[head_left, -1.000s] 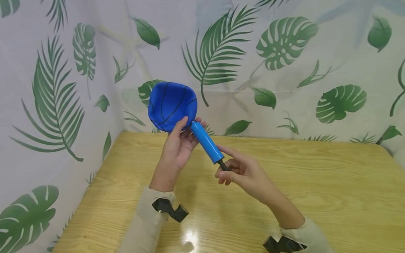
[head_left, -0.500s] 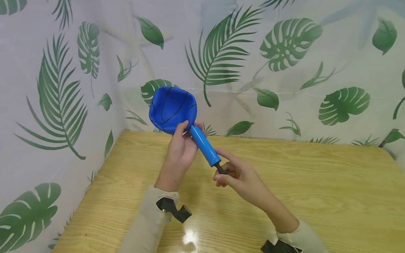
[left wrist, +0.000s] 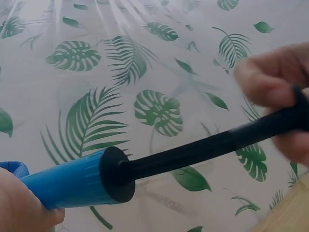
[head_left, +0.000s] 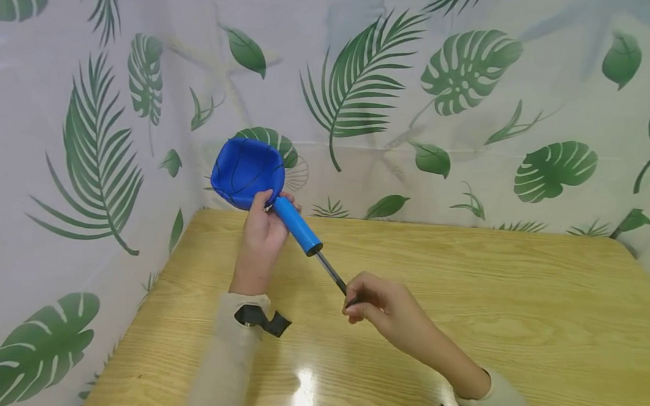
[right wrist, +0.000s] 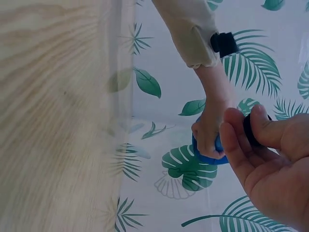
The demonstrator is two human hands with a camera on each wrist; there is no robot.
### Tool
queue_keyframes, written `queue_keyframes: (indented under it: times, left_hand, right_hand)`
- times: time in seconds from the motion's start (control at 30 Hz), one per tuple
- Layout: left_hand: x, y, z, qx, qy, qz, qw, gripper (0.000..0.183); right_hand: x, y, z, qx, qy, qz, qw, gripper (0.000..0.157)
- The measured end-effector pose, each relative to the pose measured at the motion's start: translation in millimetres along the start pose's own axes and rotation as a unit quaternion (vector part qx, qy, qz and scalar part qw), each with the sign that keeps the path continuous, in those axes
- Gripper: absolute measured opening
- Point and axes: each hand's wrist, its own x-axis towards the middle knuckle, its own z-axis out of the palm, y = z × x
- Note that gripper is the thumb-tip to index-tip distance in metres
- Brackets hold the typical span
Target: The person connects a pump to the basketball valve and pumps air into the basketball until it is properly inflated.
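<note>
A dented, partly deflated blue ball [head_left: 247, 169] with black seam lines is held up in the head view by my left hand [head_left: 260, 239]. The same hand grips the front end of a blue hand pump [head_left: 299, 227], whose tip meets the ball's lower right side; the joint itself is hidden by fingers. From the barrel's rear a dark plunger rod [left wrist: 193, 153] stands far out in the left wrist view. My right hand [head_left: 388, 307] pinches the black handle [right wrist: 250, 130] at the rod's end between thumb and fingers.
Below the hands lies a wood-grain table [head_left: 491, 297]. A white curtain [head_left: 359, 180] printed with green leaves stands behind it and along the left side. Black wrist cameras [head_left: 264, 319] sit on both sleeves.
The plunger rod, nearly all inside the barrel before, is now drawn well out. My left hand, ball and barrel have moved left; my right hand is slightly lower.
</note>
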Motion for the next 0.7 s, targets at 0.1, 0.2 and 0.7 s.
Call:
queue_keyframes:
  times: [0.1,0.2,0.7]
  left_hand:
    - [-0.7,1.4,1.8,0.013,-0.006,0.009,0.9999,0.035]
    - [-4.3,-12.3,6.3,0.050,-0.025,0.013,0.9984,0.037]
    - [-7.5,-45.8,2.9,0.113,-0.040,-0.005,0.9928,0.047]
  right_hand:
    - [-5.0,-1.3,-2.4,0.006,-0.001,-0.013,1.000,0.012]
    - [-2.3,0.0,-3.7,0.019,0.013,-0.020,1.000,0.012]
    - [7.0,12.9,-1.2,0.037,0.049,-0.002,0.998,0.008]
